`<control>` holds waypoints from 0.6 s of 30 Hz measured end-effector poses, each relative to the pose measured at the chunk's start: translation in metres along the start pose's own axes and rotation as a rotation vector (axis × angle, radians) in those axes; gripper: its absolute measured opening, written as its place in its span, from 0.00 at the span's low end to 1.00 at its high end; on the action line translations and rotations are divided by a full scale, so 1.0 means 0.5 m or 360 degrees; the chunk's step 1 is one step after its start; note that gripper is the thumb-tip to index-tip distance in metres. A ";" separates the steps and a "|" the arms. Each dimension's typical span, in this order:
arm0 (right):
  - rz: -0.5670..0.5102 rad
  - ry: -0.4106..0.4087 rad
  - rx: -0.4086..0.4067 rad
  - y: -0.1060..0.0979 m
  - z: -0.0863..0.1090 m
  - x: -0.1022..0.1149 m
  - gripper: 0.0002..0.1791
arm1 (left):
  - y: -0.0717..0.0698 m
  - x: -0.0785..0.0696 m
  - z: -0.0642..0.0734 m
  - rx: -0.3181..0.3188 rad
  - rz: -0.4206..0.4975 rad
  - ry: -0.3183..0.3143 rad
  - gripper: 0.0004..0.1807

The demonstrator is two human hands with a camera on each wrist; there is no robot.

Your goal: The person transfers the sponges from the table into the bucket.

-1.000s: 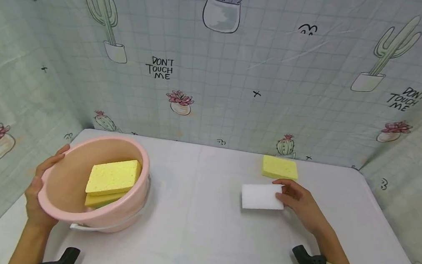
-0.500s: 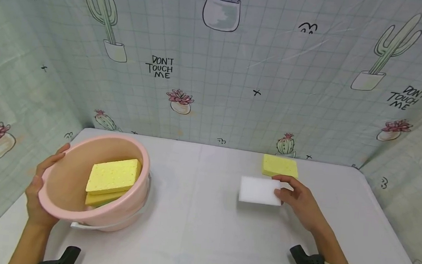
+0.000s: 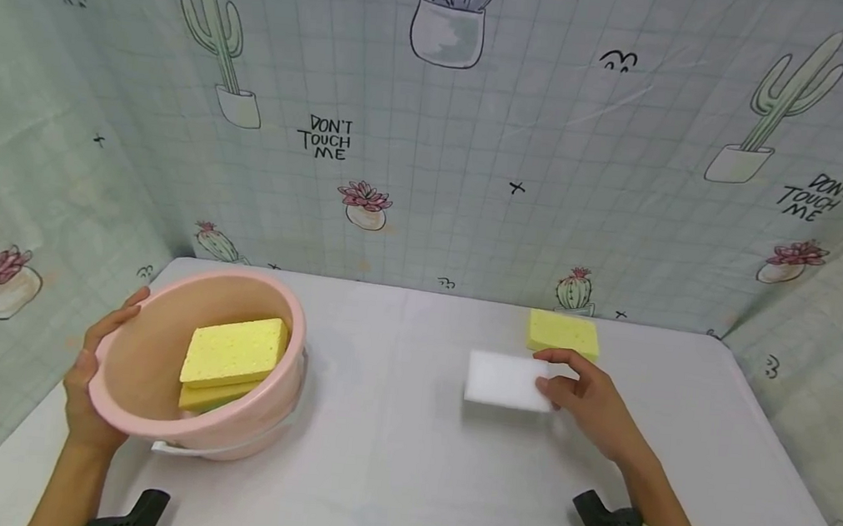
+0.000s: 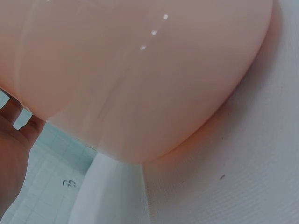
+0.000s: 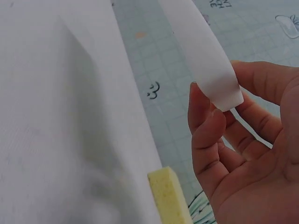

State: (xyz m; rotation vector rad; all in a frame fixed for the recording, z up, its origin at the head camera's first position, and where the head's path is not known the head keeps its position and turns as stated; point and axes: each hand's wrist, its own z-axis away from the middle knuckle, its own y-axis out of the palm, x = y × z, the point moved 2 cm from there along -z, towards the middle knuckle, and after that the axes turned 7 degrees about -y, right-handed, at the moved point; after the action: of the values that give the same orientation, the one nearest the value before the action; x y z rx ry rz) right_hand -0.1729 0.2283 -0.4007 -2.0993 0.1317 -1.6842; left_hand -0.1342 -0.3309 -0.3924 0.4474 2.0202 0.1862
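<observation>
My left hand (image 3: 92,385) grips the left rim of a pink bucket (image 3: 268,417), which tilts toward me. In the left wrist view the bucket's smooth side (image 4: 140,84) fills much of the picture, with the fingers at its edge. Yellow sponges (image 3: 236,353) lie stacked inside the bucket. My right hand (image 3: 590,403) pinches a white sponge (image 3: 505,381) by its right end, thumb on the near side. From the right wrist, this white sponge (image 5: 205,51) appears edge-on, raised over the table with its shadow below.
Another yellow sponge (image 3: 564,333) lies near the table's back edge, just behind the right hand. The bucket's white handle (image 3: 224,450) hangs down its front. Cactus-print cloth (image 3: 461,149) stands behind the white table (image 3: 386,494).
My right hand has lifted the white sponge and carried it a little to the left, its shadow separating from it. The left hand keeps its grip on the bucket.
</observation>
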 end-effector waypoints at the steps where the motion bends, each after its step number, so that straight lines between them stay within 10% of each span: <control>1: 0.0006 -0.0008 -0.0006 0.002 -0.001 0.004 0.21 | 0.001 0.001 0.000 0.0007 -0.0002 0.0001 0.28; 18: -0.0294 -0.0101 0.0027 0.088 -0.066 0.101 0.20 | 0.004 -0.001 0.002 0.0000 -0.0044 0.0001 0.29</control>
State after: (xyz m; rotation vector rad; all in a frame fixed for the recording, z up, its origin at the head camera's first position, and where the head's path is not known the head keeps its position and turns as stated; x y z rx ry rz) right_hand -0.1825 0.1623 -0.3673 -2.2076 -0.0985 -1.7116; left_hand -0.1328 -0.3294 -0.3915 0.4192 2.0258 0.1691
